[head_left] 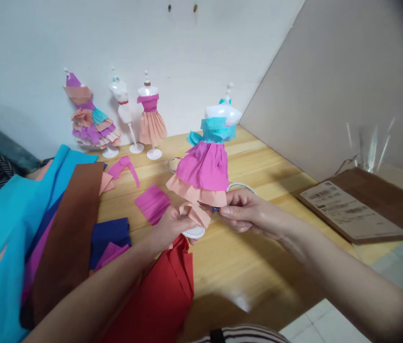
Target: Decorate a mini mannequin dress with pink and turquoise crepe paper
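Note:
A small white mannequin (223, 112) stands at the table's middle, dressed in a turquoise paper top and a pink skirt (204, 166) with a peach ruffle below. My left hand (171, 226) pinches a folded peach paper piece (197, 214) just under the ruffle, above the mannequin's round white base (194, 233). My right hand (245, 210) is closed on a small tool with a blue part (216, 208), its tip at the peach piece. What the tool is I cannot make out.
Three more mannequins stand by the wall: a layered purple dress (90, 124), a bare one (125, 107), a pink and peach dress (150, 121). Paper sheets in turquoise (5, 228), brown (69, 238), navy, red (162, 295) lie left. A brown parcel (362, 205) lies right.

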`<state>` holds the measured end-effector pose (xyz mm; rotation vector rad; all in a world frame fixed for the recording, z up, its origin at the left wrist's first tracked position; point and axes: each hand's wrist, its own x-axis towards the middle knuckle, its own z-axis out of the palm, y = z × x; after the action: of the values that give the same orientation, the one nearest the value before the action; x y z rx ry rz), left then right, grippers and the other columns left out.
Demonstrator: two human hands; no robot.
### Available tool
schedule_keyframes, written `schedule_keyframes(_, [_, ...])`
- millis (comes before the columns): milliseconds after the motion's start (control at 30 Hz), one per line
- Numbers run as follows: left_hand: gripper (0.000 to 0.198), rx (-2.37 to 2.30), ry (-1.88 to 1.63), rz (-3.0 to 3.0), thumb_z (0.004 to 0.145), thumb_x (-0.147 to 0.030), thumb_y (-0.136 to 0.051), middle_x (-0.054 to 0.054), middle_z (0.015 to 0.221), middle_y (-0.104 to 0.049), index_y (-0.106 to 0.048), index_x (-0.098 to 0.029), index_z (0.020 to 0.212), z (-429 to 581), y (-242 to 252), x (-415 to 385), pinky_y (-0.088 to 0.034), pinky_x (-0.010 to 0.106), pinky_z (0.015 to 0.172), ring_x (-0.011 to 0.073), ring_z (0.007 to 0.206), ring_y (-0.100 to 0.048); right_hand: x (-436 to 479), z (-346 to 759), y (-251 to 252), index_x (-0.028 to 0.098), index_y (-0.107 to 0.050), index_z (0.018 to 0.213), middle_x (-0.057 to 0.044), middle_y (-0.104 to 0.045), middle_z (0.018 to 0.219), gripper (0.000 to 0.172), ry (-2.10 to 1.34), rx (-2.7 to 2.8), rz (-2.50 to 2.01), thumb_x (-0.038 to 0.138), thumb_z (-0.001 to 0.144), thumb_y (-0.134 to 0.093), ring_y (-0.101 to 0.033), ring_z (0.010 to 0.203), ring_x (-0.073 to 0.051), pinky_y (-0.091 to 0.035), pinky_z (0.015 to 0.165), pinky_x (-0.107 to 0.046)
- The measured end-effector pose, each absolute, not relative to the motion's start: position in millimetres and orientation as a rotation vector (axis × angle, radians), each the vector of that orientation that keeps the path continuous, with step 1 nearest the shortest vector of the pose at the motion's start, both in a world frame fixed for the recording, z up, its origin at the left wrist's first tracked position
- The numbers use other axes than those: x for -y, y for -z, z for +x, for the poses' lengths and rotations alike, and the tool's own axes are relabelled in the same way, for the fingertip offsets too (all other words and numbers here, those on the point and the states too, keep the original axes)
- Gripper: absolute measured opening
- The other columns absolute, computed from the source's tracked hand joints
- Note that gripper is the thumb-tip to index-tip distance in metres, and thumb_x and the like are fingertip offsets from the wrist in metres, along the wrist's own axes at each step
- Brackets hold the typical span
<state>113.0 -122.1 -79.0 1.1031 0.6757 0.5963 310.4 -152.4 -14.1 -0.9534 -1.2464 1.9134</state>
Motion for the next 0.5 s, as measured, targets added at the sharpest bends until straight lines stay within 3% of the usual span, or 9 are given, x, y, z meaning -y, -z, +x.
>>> schedule_keyframes(233, [0.037,-0.727,-0.58,1.135,0.064,-0.046,-0.069,0.003,0.053,-0.061,-0.067,-0.01,0.07,113.1,79.1,122.3,-0.04,0.018,0.036,0.0102,0.041,-0.054,162.7,320.5,18.8,0.01,-0.061,0.081,0.008,-0.031,0.052,0.033,-1.827,1.301,-1.088,0.042,0.077,-0.068,-0.018,0.042,-0.002,-0.01,0.039,-0.02])
schedule_keyframes(333, [0.031,-0.77,-0.652,1.174,0.067,-0.041,-0.067,0.003,0.058,-0.062,-0.067,-0.011,0.071,114.7,81.5,121.9,-0.044,0.019,0.039,0.0109,0.047,-0.056,171.1,324.4,20.7,0.01,-0.063,0.086,0.007,-0.034,0.052,0.036,-1.711,1.339,-1.2,0.044,0.077,-0.066,-0.023,0.042,-0.003,-0.013,0.039,-0.02])
schedule_keyframes(500, [0.019,-0.968,-0.832,1.244,0.072,-0.031,-0.061,0.0,0.06,-0.058,-0.064,-0.013,0.069,120.8,86.4,121.7,-0.048,0.019,0.046,0.0096,0.052,-0.053,184.9,309.3,12.5,0.012,-0.06,0.071,0.007,-0.031,0.051,0.04,-1.474,1.395,-1.355,0.052,0.074,-0.065,-0.024,0.043,-0.004,-0.013,0.038,-0.022])
